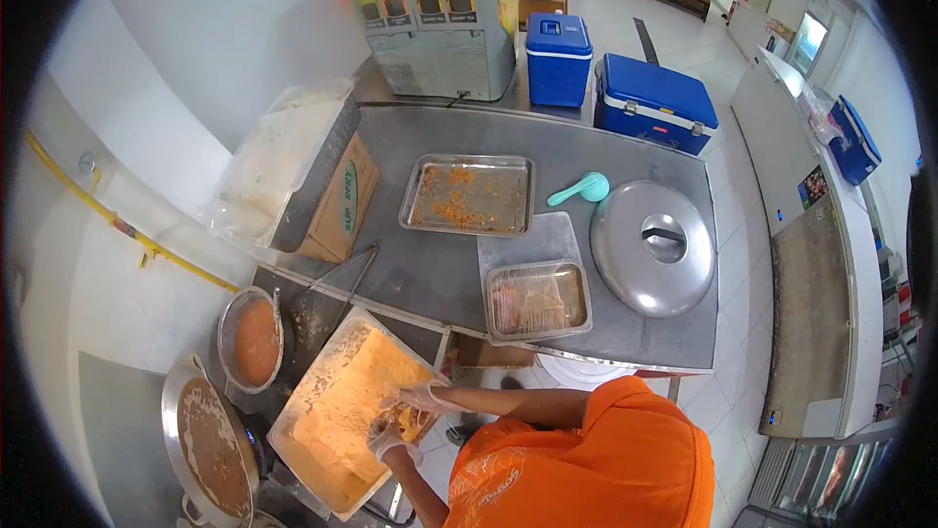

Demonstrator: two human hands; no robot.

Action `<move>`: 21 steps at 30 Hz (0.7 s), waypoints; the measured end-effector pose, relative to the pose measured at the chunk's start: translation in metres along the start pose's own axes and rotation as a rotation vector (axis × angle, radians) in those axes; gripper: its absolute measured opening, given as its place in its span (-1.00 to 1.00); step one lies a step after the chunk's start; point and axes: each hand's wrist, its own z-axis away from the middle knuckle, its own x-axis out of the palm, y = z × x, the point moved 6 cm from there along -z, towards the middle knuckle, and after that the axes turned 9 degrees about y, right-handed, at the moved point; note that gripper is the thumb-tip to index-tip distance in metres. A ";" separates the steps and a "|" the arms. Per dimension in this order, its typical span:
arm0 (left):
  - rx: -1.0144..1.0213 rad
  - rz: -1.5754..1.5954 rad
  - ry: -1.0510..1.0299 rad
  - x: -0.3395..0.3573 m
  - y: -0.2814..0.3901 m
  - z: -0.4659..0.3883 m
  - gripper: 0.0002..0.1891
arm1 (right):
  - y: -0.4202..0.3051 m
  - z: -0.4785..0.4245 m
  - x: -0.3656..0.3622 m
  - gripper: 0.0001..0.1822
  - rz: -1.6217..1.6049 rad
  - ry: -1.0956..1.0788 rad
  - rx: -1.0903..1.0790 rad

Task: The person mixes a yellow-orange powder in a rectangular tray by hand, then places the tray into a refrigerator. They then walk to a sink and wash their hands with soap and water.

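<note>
Both my hands wear clear plastic gloves and meet over the near right side of a translucent tub (289, 418) of orange-yellow breading flour (344, 411). My right hand (425, 399) is the upper one, its fingers curled down on brownish, flour-coated food (399, 417). Lower down, my left hand (392, 444) grips the same coated food from the other side. The fingers partly hide the food, so its kind and the number of pieces cannot be told. Left of the tub, a wide pan (212, 447) holds brown, foamy liquid, and a strainer bowl (256, 341) holds an orange-brown mixture.
Metal tongs (355, 282) lie behind the tub. The steel counter bears a crumb-strewn tray (467, 195), a film-covered tray (538, 301), a turquoise scoop (586, 189) and a large pot lid (652, 249). Blue coolers (656, 99) stand farther off. A yellow pipe (124, 227) runs along the left wall.
</note>
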 end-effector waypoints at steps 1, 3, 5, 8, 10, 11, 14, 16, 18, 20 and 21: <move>-0.011 -0.065 0.035 -0.007 0.005 0.001 -0.89 | -0.007 0.005 0.009 -0.34 0.019 -0.015 -0.007; -0.073 0.056 0.032 -0.022 -0.012 -0.009 -0.87 | -0.026 0.001 0.018 -0.34 0.301 0.102 0.091; -0.004 0.147 -0.005 -0.026 -0.024 -0.021 -0.85 | -0.026 -0.024 0.017 -0.38 0.407 0.216 0.102; 0.325 0.181 -0.148 0.009 -0.012 -0.017 -0.82 | 0.001 -0.078 -0.020 -0.46 0.487 0.401 0.021; 0.581 0.138 -0.155 0.008 0.032 0.014 -0.81 | -0.006 -0.097 -0.011 -0.49 0.825 0.413 -0.026; 0.597 0.065 -0.187 0.004 0.035 0.010 -0.80 | -0.001 -0.104 0.000 -0.52 0.743 0.404 0.028; 0.597 -0.112 -0.221 -0.018 0.035 -0.002 -0.76 | 0.007 -0.113 0.036 -0.53 0.556 0.368 0.160; 0.537 -0.189 -0.173 -0.036 0.029 -0.012 -0.74 | 0.004 -0.109 0.057 -0.52 0.497 0.344 0.219; 0.548 -0.183 -0.114 -0.050 0.029 -0.017 -0.73 | -0.003 -0.111 0.073 -0.53 0.726 0.302 0.019; 0.588 -0.119 -0.104 -0.060 0.032 -0.024 -0.72 | -0.003 -0.123 0.088 -0.57 1.254 0.176 -0.347; 0.622 -0.056 -0.130 -0.058 0.033 -0.023 -0.73 | 0.008 -0.142 0.078 -0.51 1.460 0.164 -0.364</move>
